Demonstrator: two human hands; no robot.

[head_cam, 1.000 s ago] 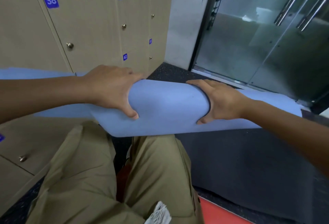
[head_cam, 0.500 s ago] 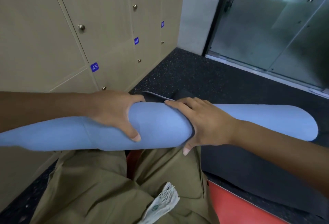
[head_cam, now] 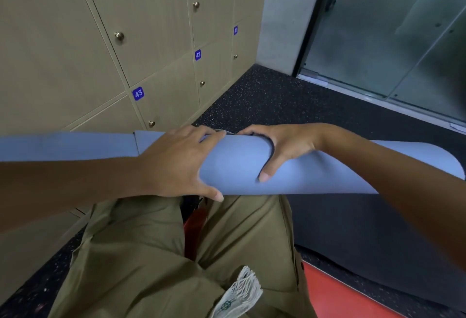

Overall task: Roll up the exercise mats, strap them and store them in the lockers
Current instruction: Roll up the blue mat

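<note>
A wall of beige wood-grain lockers (head_cam: 156, 40) with small brass knobs and blue number tags, 42 and 43 among them, filled the left side and ran down to the black speckled rubber floor (head_cam: 272, 95). Across the middle, held above the person's lap, lay the rolled pale blue foam exercise mat (head_cam: 234, 166), stretching from the left edge of view to a rounded end at the right. The left hand (head_cam: 176, 163) gripped the roll from above, fingers curled over its far side and thumb hooked under its near edge. Just beside it, the right hand (head_cam: 285, 148) clasped the roll the same way, fingers wrapped over the top, thumb pressed on the near face. Below the mat were olive-green trousers (head_cam: 151, 254), with a fringed pale cloth (head_cam: 239, 295) resting on them. Right of the knees lay a flat dark grey mat (head_cam: 353, 237) over a red mat (head_cam: 335, 295). A frosted glass door (head_cam: 388, 32) closed the far right corner.
</note>
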